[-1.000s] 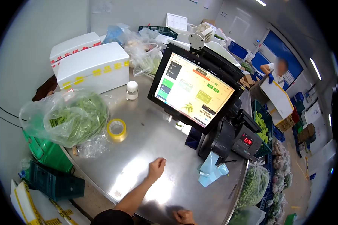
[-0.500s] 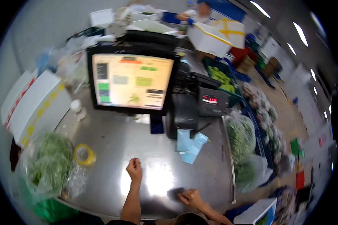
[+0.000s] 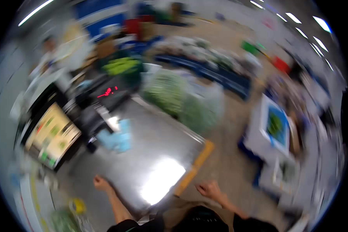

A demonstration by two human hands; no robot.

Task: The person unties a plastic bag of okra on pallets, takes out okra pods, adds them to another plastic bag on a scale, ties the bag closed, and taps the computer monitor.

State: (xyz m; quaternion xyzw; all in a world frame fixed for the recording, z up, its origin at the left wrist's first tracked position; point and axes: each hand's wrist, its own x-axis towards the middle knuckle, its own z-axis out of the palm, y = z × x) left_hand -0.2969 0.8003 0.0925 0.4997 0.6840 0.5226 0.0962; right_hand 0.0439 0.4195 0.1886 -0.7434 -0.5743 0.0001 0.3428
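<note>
My left hand [image 3: 100,182] is curled into a loose fist over the left part of the metal table [image 3: 143,135], with nothing visible in it. Past the table's front right edge, my right hand [image 3: 209,189] hangs above the floor, fingers curled in and no object showing. Light blue slips of paper [image 3: 118,137] lie on the table beyond my left hand. To their left stands a lit touch screen [image 3: 52,135] on a black stand. Behind the slips, a scale display [image 3: 107,92] glows with red digits, too blurred to read.
Bagged green vegetables [image 3: 164,92] lie along the table's far right side. A roll of yellow tape [image 3: 77,206] is at lower left. White foam boxes [image 3: 259,131] stand on the right. A co-worker [image 3: 48,50] is at far left, beside a crate of green produce [image 3: 121,65].
My view has swung right, bringing the floor and foam boxes into sight. My right hand has moved from over the table to beyond its edge. Both hands look empty in both frames.
</note>
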